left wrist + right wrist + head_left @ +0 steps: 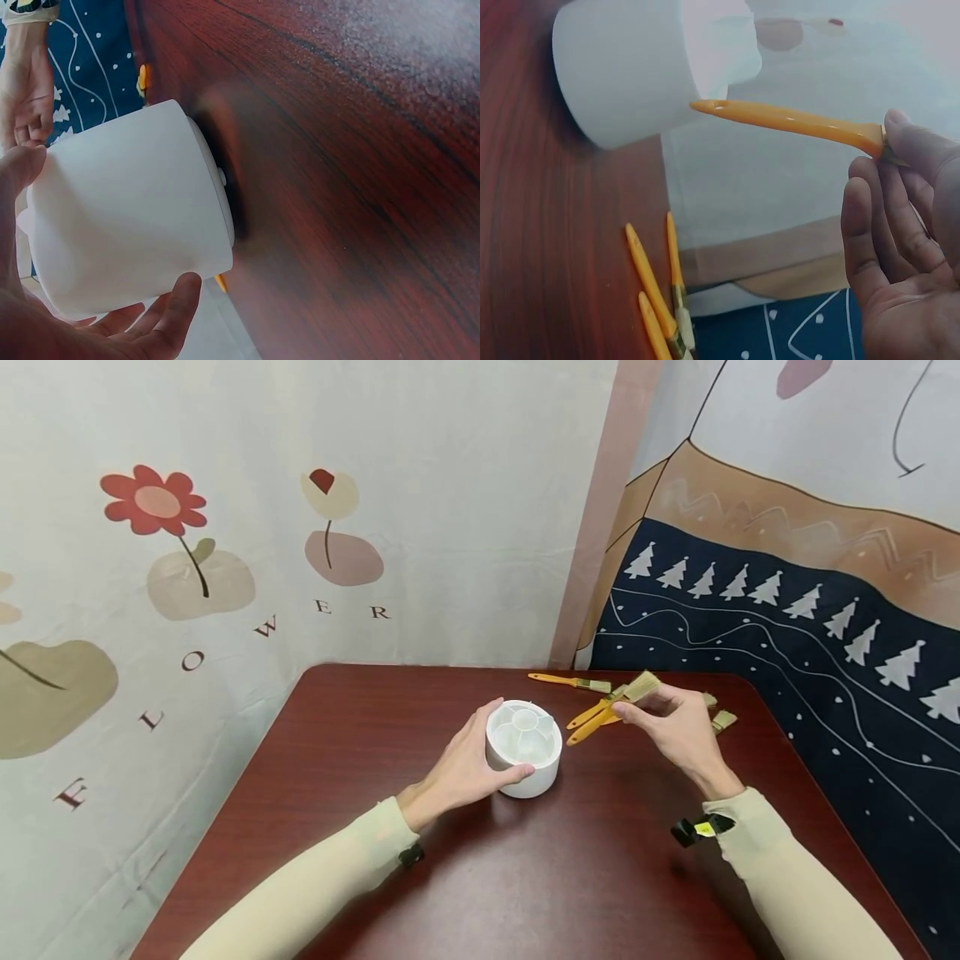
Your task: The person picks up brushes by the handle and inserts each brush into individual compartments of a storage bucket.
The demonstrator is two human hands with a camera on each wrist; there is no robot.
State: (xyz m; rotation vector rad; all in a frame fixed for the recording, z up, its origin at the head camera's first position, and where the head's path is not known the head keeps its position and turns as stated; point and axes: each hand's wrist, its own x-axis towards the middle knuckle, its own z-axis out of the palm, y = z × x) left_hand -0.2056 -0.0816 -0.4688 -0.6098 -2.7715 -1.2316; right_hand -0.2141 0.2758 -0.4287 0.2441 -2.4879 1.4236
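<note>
A white round holder (531, 783) with several compartments inside stands on the table, its plain side wall (135, 202) filling much of the left wrist view. My left hand (468, 760) grips it from the left, thumb on the near side and fingers round the far side. My right hand (682, 731) pinches a paintbrush (795, 126) near its metal band. That brush is held above the table, bristles up and away, with the yellow handle's end pointing toward the holder. In the right wrist view the handle tip appears close to the holder's rim; whether they touch, I cannot tell.
One paintbrush (555, 678) with a yellow handle lies near the table's back edge. More brushes lie beneath and behind my right hand, partly hidden; bristles (723, 721) show to its right. Patterned cloths hang behind the brown table (360, 727).
</note>
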